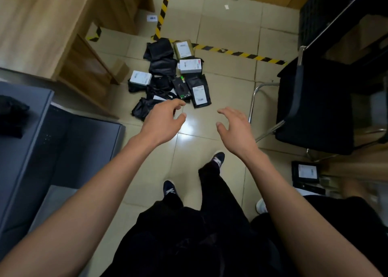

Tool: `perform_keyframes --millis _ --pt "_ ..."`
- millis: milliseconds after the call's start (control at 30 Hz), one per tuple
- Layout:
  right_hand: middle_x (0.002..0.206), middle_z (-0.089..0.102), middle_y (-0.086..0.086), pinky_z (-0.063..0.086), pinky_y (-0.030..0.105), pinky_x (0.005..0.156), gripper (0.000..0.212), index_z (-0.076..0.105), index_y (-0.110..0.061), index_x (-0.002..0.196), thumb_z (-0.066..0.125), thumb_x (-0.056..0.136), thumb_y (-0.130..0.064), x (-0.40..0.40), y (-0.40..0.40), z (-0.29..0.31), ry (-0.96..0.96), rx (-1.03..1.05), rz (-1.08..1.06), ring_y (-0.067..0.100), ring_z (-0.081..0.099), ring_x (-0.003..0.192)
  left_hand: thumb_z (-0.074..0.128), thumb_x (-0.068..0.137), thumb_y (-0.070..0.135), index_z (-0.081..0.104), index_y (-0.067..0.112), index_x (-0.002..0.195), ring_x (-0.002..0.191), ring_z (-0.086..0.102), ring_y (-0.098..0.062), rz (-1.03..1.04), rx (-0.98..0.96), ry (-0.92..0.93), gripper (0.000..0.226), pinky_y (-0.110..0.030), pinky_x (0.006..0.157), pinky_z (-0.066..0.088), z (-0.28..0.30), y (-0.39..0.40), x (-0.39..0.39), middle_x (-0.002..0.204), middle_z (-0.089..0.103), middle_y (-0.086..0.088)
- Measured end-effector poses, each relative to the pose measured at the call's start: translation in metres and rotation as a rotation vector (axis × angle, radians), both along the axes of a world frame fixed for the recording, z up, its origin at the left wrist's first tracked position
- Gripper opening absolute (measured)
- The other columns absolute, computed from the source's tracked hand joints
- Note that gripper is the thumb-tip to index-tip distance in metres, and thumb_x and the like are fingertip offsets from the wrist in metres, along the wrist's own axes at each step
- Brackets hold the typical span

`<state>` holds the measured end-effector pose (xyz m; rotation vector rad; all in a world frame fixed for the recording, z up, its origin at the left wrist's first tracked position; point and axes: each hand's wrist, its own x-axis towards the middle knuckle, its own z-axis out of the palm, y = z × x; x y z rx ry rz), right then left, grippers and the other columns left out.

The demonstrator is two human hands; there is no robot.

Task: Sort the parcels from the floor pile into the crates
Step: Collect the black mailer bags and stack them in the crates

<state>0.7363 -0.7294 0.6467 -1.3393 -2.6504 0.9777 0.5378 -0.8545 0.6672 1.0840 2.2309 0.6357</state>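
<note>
A pile of parcels (168, 75) lies on the tiled floor ahead: several black plastic bags, white boxes with labels (190, 66), a brown box (184, 49) and a black bag with a white label (199, 94). Both my arms reach forward above the floor. My left hand (162, 120) hovers over the near edge of the pile, fingers loosely curled and holding nothing. My right hand (236, 126) hangs to the right of the pile, fingers spread and empty. A grey crate (63, 142) stands at the left, with a black bag (12, 119) lying in the crate beside it.
A wooden desk (52, 24) fills the upper left. A black chair (315, 108) with metal legs stands at the right. Yellow-black tape (241, 53) marks the floor. A labelled black parcel (306, 172) lies at the right. My feet (170, 189) stand on the tiles.
</note>
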Motion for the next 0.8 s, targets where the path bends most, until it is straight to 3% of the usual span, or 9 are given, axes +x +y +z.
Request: perform_keyframes --millis 333,533,800 --pt "0.150 0.050 0.002 0.029 0.043 0.118 0.042 0.054 -0.021 0.142 0.056 0.100 -0.025 -0.045 0.202 -0.001 -0.054 -0.044 0.101 0.025 0.035 0.143 0.062 0.098 0.031 0.061 0.027 0.136 0.114 0.061 -0.015 0.087 -0.063 -0.017 0.039 -0.035 0.098 0.051 -0.004 0.177 -0.042 0.126 0.067 0.005" --pt "0.149 0.050 0.001 0.031 0.043 0.117 0.042 0.052 -0.021 0.143 0.055 0.101 -0.026 -0.112 0.273 -0.001 -0.110 -0.054 0.265 0.025 0.036 0.142 0.059 0.100 0.032 0.058 0.026 0.139 0.115 0.061 -0.018 0.260 -0.058 -0.059 0.040 -0.039 0.099 0.052 -0.014 0.221 -0.076 0.129 0.066 0.004" --pt "0.153 0.047 -0.001 0.029 0.040 0.118 0.045 0.050 -0.023 0.145 0.053 0.101 -0.028 -0.227 0.350 -0.037 -0.226 -0.071 0.430 0.022 0.034 0.144 0.061 0.100 0.032 0.060 0.027 0.137 0.114 0.063 -0.016 0.487 -0.067 -0.236 0.037 -0.037 0.100 0.052 -0.073 0.269 -0.145 0.127 0.067 0.004"
